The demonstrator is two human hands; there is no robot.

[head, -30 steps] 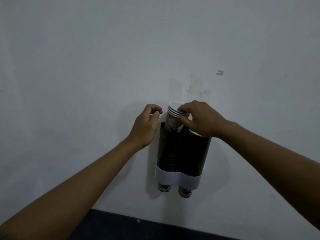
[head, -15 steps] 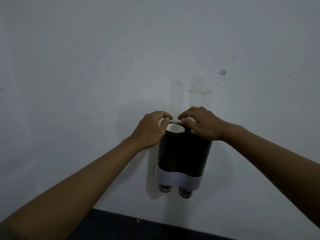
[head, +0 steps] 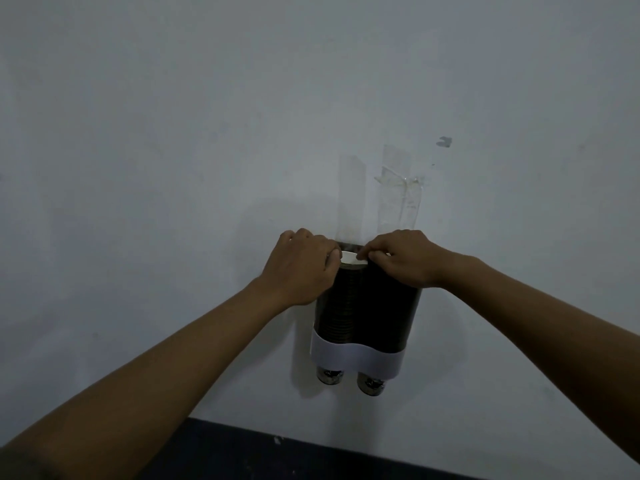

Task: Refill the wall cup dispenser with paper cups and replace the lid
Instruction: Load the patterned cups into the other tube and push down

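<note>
On the pale wall, in the head view, the twin-tube cup dispenser [head: 365, 308] hangs upright, its long axis vertical, one cup bottom poking out below each tube. The paper cups' [head: 350, 262] white top rim sits at the left tube's mouth, directly between both hands. The left hand [head: 300, 268] curls against that rim; the right hand [head: 405, 256] pinches its right edge, fingertips together. No lid is visible; pressing goes straight down.

Left grip [head: 301, 268], right grip [head: 405, 258], fingers curled
</note>
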